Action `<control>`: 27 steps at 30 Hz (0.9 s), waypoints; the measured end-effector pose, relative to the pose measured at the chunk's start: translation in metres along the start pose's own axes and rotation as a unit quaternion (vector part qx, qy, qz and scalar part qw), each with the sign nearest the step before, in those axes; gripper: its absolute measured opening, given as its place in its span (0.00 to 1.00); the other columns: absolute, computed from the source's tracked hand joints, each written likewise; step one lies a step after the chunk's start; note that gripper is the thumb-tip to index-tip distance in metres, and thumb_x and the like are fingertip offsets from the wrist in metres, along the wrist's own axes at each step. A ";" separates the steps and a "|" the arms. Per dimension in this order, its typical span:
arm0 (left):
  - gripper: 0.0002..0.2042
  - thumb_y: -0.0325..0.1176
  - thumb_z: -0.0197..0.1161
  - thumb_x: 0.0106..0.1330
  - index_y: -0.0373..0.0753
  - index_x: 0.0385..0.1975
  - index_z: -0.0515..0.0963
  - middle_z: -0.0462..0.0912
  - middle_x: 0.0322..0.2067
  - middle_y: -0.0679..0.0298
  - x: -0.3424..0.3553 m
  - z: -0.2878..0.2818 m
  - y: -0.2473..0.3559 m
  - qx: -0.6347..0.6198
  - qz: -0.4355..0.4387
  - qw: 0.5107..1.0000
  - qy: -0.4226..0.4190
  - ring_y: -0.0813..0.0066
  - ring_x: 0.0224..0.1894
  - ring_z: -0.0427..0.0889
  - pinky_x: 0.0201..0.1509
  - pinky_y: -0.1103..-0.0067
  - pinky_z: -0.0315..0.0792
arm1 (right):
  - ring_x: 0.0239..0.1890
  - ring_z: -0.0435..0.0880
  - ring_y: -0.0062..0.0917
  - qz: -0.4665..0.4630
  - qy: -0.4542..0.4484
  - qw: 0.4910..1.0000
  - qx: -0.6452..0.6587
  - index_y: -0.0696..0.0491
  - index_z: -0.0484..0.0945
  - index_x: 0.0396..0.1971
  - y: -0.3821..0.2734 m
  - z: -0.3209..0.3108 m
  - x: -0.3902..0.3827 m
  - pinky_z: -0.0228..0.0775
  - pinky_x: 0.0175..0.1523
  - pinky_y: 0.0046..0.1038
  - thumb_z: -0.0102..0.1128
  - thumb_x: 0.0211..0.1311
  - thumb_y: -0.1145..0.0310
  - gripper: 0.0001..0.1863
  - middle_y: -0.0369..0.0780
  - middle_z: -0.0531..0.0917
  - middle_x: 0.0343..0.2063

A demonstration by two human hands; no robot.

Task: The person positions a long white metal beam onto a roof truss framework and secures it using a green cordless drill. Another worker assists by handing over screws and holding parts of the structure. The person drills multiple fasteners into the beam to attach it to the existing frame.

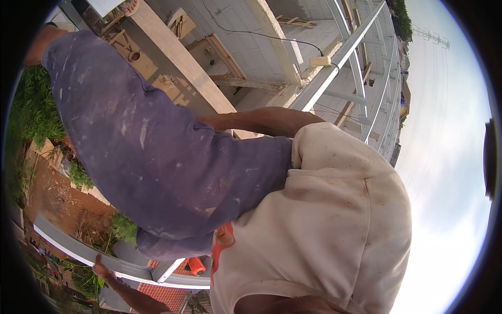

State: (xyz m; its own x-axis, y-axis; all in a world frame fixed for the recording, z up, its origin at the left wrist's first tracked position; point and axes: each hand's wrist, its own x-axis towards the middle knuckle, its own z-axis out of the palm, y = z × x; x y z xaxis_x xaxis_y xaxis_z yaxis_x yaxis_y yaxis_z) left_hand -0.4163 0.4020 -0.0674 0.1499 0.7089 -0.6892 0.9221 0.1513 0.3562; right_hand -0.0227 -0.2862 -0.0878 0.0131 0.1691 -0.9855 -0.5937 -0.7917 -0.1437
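My left hand [103, 268] is at the lower left, closed against the edge of a light metal beam [78, 248]. Its thumb lies on the beam's face, while the other fingers are mostly hidden. At the top my right forearm [261, 119] runs along the far side of my thigh. The right hand itself is hidden behind the stained blue-purple trousers [157, 146], so its grip does not show. A cream shirt [324, 220] covers much of the lower right. Beside its hem, close to the metal beam, is an orange-red cylindrical thing [196, 266] whose kind I cannot make out.
Metal roof framing [340, 57] slants across the upper right, with a cable and a pale yellow block [320, 61]. Unfinished block walls [240, 49], a long plank [178, 55] and timber lie below. Plants, bare soil [57, 196] and a red tiled roof [162, 297] show at left and below.
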 end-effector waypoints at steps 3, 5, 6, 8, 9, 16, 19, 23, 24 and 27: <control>0.27 0.38 0.70 0.59 0.20 0.51 0.79 0.84 0.42 0.53 -0.012 -0.004 0.007 0.024 -0.029 0.999 0.006 0.58 0.39 0.82 0.45 0.63 0.77 | 0.40 0.87 0.32 -0.029 0.013 0.999 -0.002 0.70 0.73 0.54 0.007 -0.002 -0.018 0.77 0.43 0.36 0.64 0.59 0.61 0.30 0.51 0.85 0.35; 0.27 0.39 0.70 0.59 0.20 0.51 0.79 0.84 0.42 0.53 -0.017 0.001 0.014 0.027 -0.037 0.999 0.006 0.58 0.38 0.82 0.44 0.63 0.77 | 0.31 0.86 0.29 -0.093 0.019 0.995 0.035 0.69 0.72 0.53 0.014 -0.011 -0.048 0.76 0.35 0.34 0.67 0.56 0.61 0.31 0.46 0.85 0.28; 0.27 0.39 0.70 0.59 0.19 0.50 0.79 0.85 0.42 0.53 -0.015 0.003 0.021 0.033 -0.038 0.999 0.005 0.58 0.38 0.82 0.44 0.63 0.77 | 0.26 0.86 0.27 -0.125 0.024 0.990 0.058 0.68 0.72 0.53 0.017 -0.015 -0.065 0.76 0.32 0.33 0.69 0.54 0.61 0.32 0.44 0.85 0.24; 0.27 0.39 0.71 0.59 0.23 0.53 0.80 0.85 0.45 0.53 -0.008 -0.003 0.015 0.027 -0.053 0.998 0.009 0.58 0.41 0.83 0.47 0.63 0.78 | 0.26 0.86 0.25 -0.147 0.055 0.985 0.072 0.67 0.71 0.54 0.007 -0.017 -0.089 0.76 0.32 0.31 0.69 0.55 0.63 0.31 0.41 0.84 0.23; 0.27 0.38 0.72 0.59 0.24 0.55 0.80 0.85 0.47 0.53 -0.007 -0.005 0.008 0.025 -0.060 0.998 0.011 0.58 0.42 0.84 0.48 0.64 0.79 | 0.25 0.85 0.24 -0.157 0.071 0.982 0.079 0.67 0.70 0.54 0.008 -0.016 -0.096 0.75 0.33 0.30 0.69 0.56 0.64 0.31 0.40 0.84 0.23; 0.30 0.34 0.71 0.59 0.25 0.61 0.76 0.83 0.54 0.55 0.027 -0.019 -0.027 0.031 -0.068 0.997 -0.021 0.59 0.50 0.82 0.57 0.64 0.77 | 0.24 0.84 0.24 -0.236 0.004 0.928 0.288 0.61 0.69 0.56 0.001 -0.014 -0.074 0.75 0.35 0.29 0.69 0.59 0.71 0.27 0.40 0.83 0.24; 0.28 0.32 0.71 0.57 0.26 0.59 0.78 0.83 0.51 0.57 0.024 -0.021 -0.033 -0.033 -0.021 0.999 0.001 0.61 0.49 0.81 0.57 0.64 0.76 | 0.26 0.83 0.24 -0.189 0.039 0.934 0.301 0.60 0.70 0.55 -0.009 -0.011 -0.075 0.75 0.37 0.29 0.68 0.60 0.72 0.25 0.40 0.82 0.25; 0.22 0.36 0.73 0.56 0.31 0.50 0.84 0.86 0.41 0.61 0.029 -0.025 -0.051 -0.012 0.002 1.000 0.010 0.64 0.43 0.83 0.52 0.68 0.76 | 0.27 0.81 0.23 -0.101 -0.007 0.956 0.275 0.59 0.71 0.52 -0.008 -0.002 -0.085 0.74 0.38 0.29 0.66 0.62 0.71 0.21 0.39 0.80 0.25; 0.22 0.37 0.73 0.57 0.32 0.49 0.84 0.87 0.43 0.61 0.036 -0.033 -0.055 -0.014 0.003 1.000 -0.001 0.65 0.44 0.83 0.53 0.69 0.75 | 0.27 0.81 0.23 -0.079 -0.022 0.960 0.267 0.59 0.71 0.52 -0.011 -0.001 -0.085 0.74 0.38 0.29 0.66 0.63 0.71 0.20 0.39 0.80 0.25; 0.23 0.42 0.70 0.60 0.33 0.50 0.85 0.87 0.45 0.60 0.050 -0.051 -0.071 0.035 0.033 0.999 -0.008 0.66 0.46 0.84 0.56 0.70 0.74 | 0.28 0.80 0.23 -0.030 -0.055 0.970 0.233 0.58 0.72 0.50 -0.026 0.004 -0.079 0.73 0.38 0.29 0.64 0.64 0.71 0.17 0.38 0.78 0.25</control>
State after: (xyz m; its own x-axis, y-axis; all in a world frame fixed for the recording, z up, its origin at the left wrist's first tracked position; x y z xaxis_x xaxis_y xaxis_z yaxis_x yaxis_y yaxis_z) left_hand -0.4920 0.4620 -0.0951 0.2171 0.7048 -0.6754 0.9325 0.0548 0.3569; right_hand -0.0109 -0.2767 -0.0060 -0.0112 0.2880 -0.9576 -0.8946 -0.4307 -0.1191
